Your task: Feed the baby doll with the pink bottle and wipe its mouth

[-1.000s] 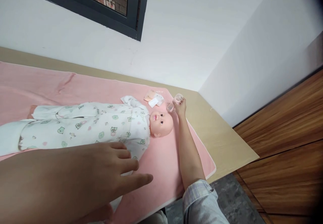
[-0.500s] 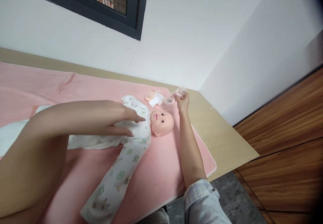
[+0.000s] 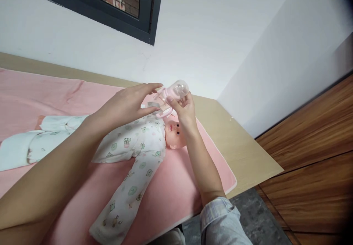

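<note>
A clear baby bottle (image 3: 179,88) with pink handles and a domed transparent cap is held up by my right hand (image 3: 186,112), whose fingers wrap around its capped end. My left hand (image 3: 132,99) is beside the bottle's other end, thumb and fingers apart; whether they touch it I cannot tell. Below both hands lies a baby doll (image 3: 173,140) on its back, face up. It wears white clothes (image 3: 121,142) with small green and brown animal prints. My right hand and forearm partly cover the doll's head.
A pink blanket (image 3: 176,178) lies under the doll on a light wooden table (image 3: 237,142). White walls (image 3: 198,39) meet at the table's far right corner. A dark-framed window (image 3: 146,24) is above, and wood-grain panels (image 3: 311,156) stand at the right.
My right hand has lifted the bottle from near the blanket's corner and brought it left, above the doll's head. My left hand has moved from over the doll's chest up to the bottle.
</note>
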`<state>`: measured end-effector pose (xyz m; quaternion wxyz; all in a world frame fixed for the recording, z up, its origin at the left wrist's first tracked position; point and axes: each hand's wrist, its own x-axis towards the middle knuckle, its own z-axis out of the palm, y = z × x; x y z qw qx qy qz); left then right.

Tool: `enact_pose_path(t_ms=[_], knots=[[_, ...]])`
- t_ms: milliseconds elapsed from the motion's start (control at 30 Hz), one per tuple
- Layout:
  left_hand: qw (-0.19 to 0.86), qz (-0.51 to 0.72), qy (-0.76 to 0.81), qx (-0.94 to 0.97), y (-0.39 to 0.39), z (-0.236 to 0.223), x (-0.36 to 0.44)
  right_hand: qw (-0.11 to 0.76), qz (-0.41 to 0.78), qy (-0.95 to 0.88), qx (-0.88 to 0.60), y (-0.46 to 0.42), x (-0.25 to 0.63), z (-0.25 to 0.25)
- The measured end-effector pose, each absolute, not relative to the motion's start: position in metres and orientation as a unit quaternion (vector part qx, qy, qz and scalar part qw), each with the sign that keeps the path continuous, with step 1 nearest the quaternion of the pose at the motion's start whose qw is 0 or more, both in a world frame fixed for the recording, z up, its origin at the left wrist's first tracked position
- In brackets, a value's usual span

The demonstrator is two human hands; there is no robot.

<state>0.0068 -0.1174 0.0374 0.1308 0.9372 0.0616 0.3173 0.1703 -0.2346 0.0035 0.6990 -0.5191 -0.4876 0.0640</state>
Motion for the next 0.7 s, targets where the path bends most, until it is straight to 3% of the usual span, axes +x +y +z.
enact_pose_path(t_ms=[467,700], knots=[[0.216,0.326,0.069,0.918,-0.121,0.04,0.008,0.719,0.132,-0.471,-0.494,-0.233,0.129,0.004],[0.169,0.316,0.106,0.928,-0.102,0.032,0.018,0.723,0.026,-0.467,-0.509,-0.237,0.157,0.01]])
